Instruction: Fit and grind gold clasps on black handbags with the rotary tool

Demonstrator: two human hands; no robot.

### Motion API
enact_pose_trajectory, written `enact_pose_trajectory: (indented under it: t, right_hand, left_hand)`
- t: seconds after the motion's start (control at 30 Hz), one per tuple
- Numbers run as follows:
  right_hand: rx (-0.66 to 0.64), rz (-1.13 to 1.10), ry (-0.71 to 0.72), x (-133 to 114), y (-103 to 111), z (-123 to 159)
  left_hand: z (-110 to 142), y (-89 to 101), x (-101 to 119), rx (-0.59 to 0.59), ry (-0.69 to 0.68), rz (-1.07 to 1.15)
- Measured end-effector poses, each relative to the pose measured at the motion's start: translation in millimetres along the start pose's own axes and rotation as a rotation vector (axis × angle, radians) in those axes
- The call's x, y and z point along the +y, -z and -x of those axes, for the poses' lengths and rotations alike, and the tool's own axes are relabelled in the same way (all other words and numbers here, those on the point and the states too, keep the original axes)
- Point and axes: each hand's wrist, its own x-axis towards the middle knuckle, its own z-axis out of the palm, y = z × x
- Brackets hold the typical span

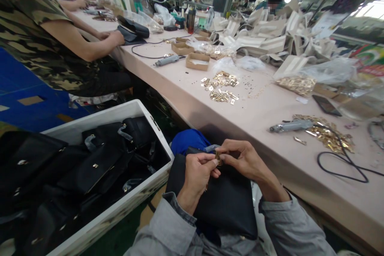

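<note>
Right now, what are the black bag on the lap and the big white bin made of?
Black bag: leather or fake leather, can't tell which; smooth, with a soft sheen. White bin: probably hard plastic, dull, with stiff, straight walls.

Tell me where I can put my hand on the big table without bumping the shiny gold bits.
The table looks bare between the middle gold pieces and the right-hand grey tool, and along the near edge below the black cable. It's crowded at the back with pale strappy pieces, and on the right around the gold pile.
</note>
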Motion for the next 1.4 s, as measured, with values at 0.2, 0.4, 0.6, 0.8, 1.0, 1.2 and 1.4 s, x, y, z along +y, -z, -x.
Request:
enact_pose_trajectory:
  t: [0.2, 0.4, 0.6, 0.8, 1.0, 1.2, 1.4]
  right_hand:
    - [0.009, -0.04, -0.057, 3.7, -0.4, 4.1]
    - [-0.446, -0.379, -0.14, 16.1, 20.8, -16.6]
    - [-0.637, -0.562, -0.113, 53.4, 26.3, -48.6]
    - [-0.642, -0.677, -0.1, 68.7, 16.8, -46.7]
    - [-0.743, -0.69, -0.104, 67.6, 20.3, -51.2]
    - [-0.785, -0.673, -0.106, 71.8, 21.4, -55.2]
    - [-0.704, -0.671, -0.08, 75.0, 20.9, -50.5]
  left_hand:
    - [0.6, 1.3, -1.3, -0.001, -0.019, -0.021]
    - [-2.0, 1.9, -5.1, -0.051, -0.023, -0.037]
    - [-4.2, -0.7, -6.6, -0.001, -0.004, 0.058]
    - [-4.4, 0.8, -8.1, 0.004, -0.013, 0.012]
    - [-3.3, -0.8, -7.0, 0.001, -0.006, -0.009]
    - [-4.5, -3.1, -7.6, -0.012, 0.001, 0.002]
    - [-3.5, -4.1, -2.1, 0.011, 0.002, -0.015]
